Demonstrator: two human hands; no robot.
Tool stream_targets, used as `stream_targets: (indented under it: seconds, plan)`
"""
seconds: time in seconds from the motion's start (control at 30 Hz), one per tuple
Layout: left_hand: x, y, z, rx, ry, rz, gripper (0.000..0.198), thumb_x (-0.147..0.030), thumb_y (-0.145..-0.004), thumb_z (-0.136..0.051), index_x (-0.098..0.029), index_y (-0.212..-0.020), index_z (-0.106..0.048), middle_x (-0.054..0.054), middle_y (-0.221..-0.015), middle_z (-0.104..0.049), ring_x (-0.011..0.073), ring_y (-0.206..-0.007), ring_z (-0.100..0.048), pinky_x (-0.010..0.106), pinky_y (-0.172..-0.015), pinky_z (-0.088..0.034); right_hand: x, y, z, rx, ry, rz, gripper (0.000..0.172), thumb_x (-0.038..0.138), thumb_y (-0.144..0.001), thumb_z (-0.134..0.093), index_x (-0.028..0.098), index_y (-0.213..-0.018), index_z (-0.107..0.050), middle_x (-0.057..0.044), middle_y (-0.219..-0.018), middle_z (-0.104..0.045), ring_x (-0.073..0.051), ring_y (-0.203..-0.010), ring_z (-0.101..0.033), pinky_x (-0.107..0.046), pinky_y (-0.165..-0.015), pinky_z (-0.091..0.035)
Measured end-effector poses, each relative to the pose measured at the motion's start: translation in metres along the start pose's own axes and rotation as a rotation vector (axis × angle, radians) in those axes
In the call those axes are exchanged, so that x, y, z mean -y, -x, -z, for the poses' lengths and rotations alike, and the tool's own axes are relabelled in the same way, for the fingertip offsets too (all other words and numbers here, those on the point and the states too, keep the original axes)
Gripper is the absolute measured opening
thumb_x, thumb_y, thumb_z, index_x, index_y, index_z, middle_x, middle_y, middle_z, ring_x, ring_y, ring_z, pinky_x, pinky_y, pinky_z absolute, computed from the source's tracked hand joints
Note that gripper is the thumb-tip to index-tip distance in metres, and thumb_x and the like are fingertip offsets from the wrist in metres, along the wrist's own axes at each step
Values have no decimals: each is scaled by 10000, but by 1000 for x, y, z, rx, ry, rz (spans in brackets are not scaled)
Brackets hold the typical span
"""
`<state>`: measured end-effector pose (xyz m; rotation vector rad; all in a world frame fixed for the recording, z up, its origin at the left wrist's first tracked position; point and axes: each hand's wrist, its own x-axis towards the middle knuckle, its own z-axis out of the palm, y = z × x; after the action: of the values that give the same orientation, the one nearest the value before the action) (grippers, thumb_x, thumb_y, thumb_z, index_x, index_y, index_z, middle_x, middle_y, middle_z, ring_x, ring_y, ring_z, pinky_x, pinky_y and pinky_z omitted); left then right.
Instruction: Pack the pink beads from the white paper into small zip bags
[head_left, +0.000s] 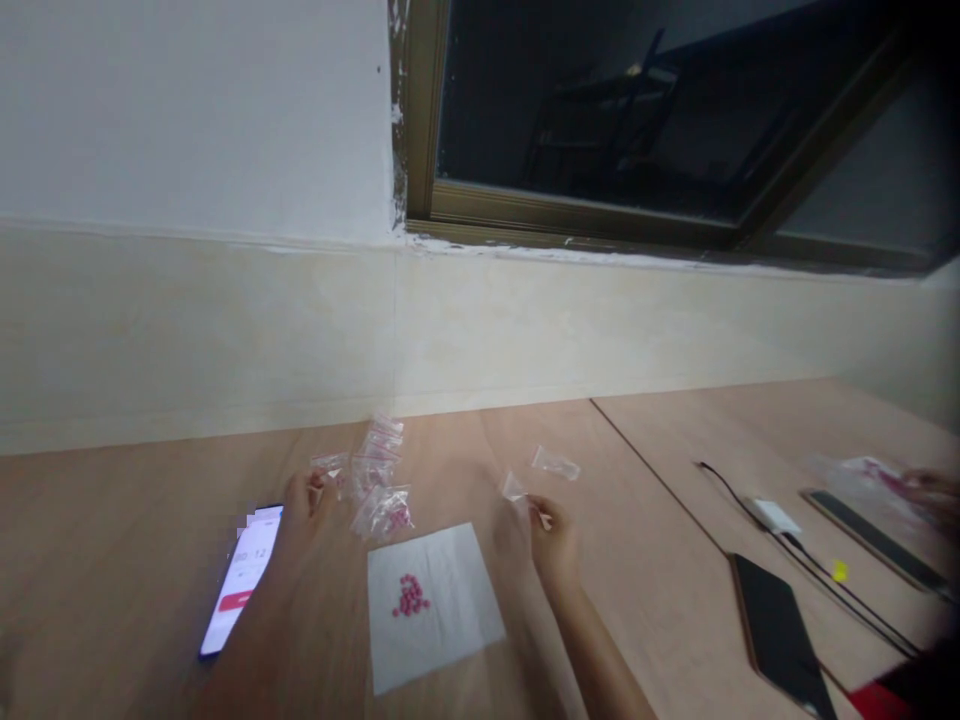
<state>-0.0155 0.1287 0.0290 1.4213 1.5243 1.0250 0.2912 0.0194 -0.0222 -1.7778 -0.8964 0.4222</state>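
Note:
On the wooden table lies a white paper sheet (442, 620) with a small heap of pink pills (410, 596) on it. My left hand (304, 500) rests beside a lit phone (244, 575), its fingers pinched on a small clear bag (330, 466). My right hand (551, 530) is closed in a pinch on another small clear bag (514, 487), held just above the table. Between the hands lie several clear bags with pink pills (379, 480). One more clear bag (556, 462) lies farther back.
A wall and a dark window frame (570, 215) stand behind the table. At the right lie a dark tablet (780, 630), a black cable (810, 565) with a white charger (776, 515), and a second dark device (870, 535). Another person's hand (930, 490) shows at the far right edge.

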Motion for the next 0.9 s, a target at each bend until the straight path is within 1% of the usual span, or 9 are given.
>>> stream_targets:
  seconds: [0.03, 0.1, 0.17, 0.23, 0.33, 0.47, 0.6, 0.73, 0.9]
  plan:
    - [-7, 14, -1, 53, 0, -14, 273, -449, -754, -503, -202, -869, -517, -28, -658, -535, 167, -595, -523, 262, -548, -403, 12, 12, 0, 24, -20, 22, 267, 349, -772, -515, 158, -862, -678, -117, -866, -693, -249, -802, -619, -393, -748, -457]
    - [-20, 46, -7, 244, -6, -82, 297, -471, -794, -470, -195, -882, -534, -7, -746, -567, 174, -706, -542, 265, -630, -420, 37, 41, -1, 144, -96, 122, 222, 320, -780, -531, 188, -845, -697, -94, -905, -700, -233, -862, -626, -384, -810, -462]
    - [-28, 76, -16, 479, -2, -92, 307, -462, -835, -412, -186, -783, -537, -12, -712, -545, 159, -700, -523, 254, -646, -413, 56, 71, -4, 285, -170, 191, 185, 273, -793, -535, 218, -825, -709, -70, -872, -709, -208, -849, -638, -356, -808, -480]
    - [-27, 98, -24, 621, 11, -72, 314, -432, -849, -397, -177, -719, -524, -22, -672, -512, 140, -661, -496, 243, -628, -397, 65, 96, -7, 402, -203, 228, 183, 225, -798, -536, 248, -829, -716, -51, -865, -714, -194, -845, -643, -340, -802, -491]
    - [-12, 115, -25, 657, 11, -27, 274, -379, -841, -424, -173, -676, -498, -37, -641, -472, 125, -634, -463, 231, -610, -373, 64, 116, -9, 489, -184, 245, 218, 174, -799, -532, 278, -852, -717, -34, -898, -715, -190, -881, -636, -346, -827, -487]
    - [0, 122, -14, 665, -1, 36, 250, -361, -828, -445, -172, -668, -479, -45, -632, -460, 120, -630, -449, 227, -604, -363, 65, 121, -8, 525, -98, 250, 208, 164, -763, -572, 265, -884, -709, -42, -922, -708, -213, -938, -606, -375, -867, -457]
    - [-12, 122, -14, 650, -47, 11, 248, -341, -810, -482, -173, -631, -446, -60, -604, -411, 104, -595, -397, 210, -563, -334, 86, 118, -7, 561, -38, 165, 164, 229, -766, -572, 204, -892, -673, -70, -898, -681, -220, -879, -597, -346, -771, -464]
    - [-24, 120, -20, 683, -99, -86, 231, -277, -797, -508, -174, -609, -422, -69, -592, -377, 95, -578, -361, 200, -535, -298, 106, 110, -13, 747, -64, 52, 182, 316, -793, -537, 168, -735, -626, -50, -720, -640, -181, -687, -580, -279, -613, -430]
    - [-28, 118, -18, 783, -154, -155, 208, -247, -800, -529, -168, -625, -450, -65, -623, -425, 88, -582, -387, 198, -550, -302, 110, 95, -18, 957, -180, -39, 256, 361, -760, -563, 169, -594, -536, 22, -564, -505, -116, -553, -467, -236, -548, -359]
